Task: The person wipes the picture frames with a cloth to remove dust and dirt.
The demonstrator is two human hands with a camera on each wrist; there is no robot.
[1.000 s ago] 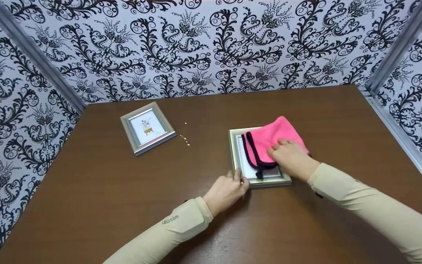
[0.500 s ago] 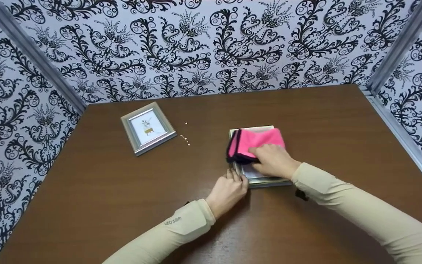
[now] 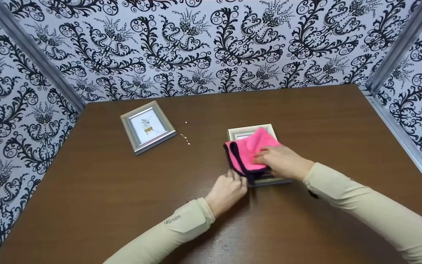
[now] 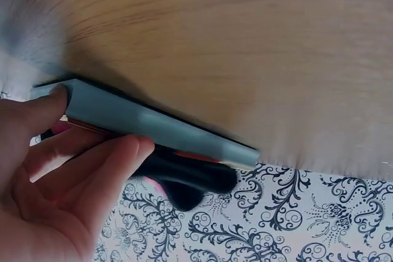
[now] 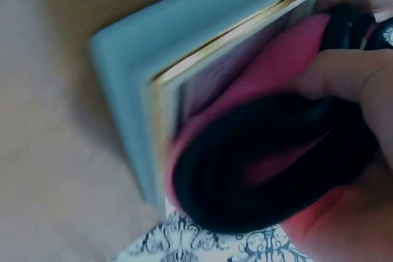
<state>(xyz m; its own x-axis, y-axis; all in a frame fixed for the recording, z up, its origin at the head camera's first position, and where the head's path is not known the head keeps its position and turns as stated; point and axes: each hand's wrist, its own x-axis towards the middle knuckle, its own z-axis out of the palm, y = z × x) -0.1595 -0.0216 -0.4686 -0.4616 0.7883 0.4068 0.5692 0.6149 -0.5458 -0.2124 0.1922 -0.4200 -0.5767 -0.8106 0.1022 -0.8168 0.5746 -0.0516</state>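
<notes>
A pink cloth (image 3: 249, 150) with black edging lies bunched over a picture frame (image 3: 249, 129) flat on the table, hiding most of its picture. My right hand (image 3: 288, 161) grips the cloth and presses it on the frame's face; in the right wrist view the folded black hem (image 5: 215, 164) bulges below the thumb. At the frame's near left corner, my left hand (image 3: 227, 192) holds the edge. The left wrist view has its thumb on the frame's grey side (image 4: 147, 124) and its fingers (image 4: 126, 151) over the front rim.
A second picture frame (image 3: 148, 127), showing a plant drawing, lies at the back left of the brown table (image 3: 123, 190). Several small pale bits (image 3: 185, 138) are scattered beside it. Patterned walls (image 3: 203, 47) enclose the back and sides.
My right hand and the cloth have swept left across the frame, then back towards me and slightly right, uncovering the frame's far edge. The left hand stays at the corner.
</notes>
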